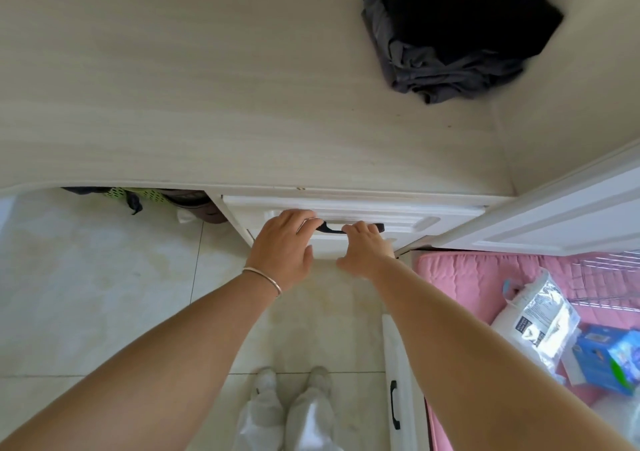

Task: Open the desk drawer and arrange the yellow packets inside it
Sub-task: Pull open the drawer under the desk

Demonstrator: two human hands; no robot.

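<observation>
Currently the white drawer front's (pixel 398 213) sideways-running black handle (pixel 332 227) is hooked by the right hand (pixel 367 248); the left hand (pixel 282 242) is rested flat alongside, relaxed.

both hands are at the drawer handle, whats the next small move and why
Probably pull the handle straight back toward the body. The drawer looks shut, its front close under the desk edge, and no yellow packets show yet. The right hand has fingers curled at the handle; the left hand lies over its other end, so both seem placed to pull.
</observation>
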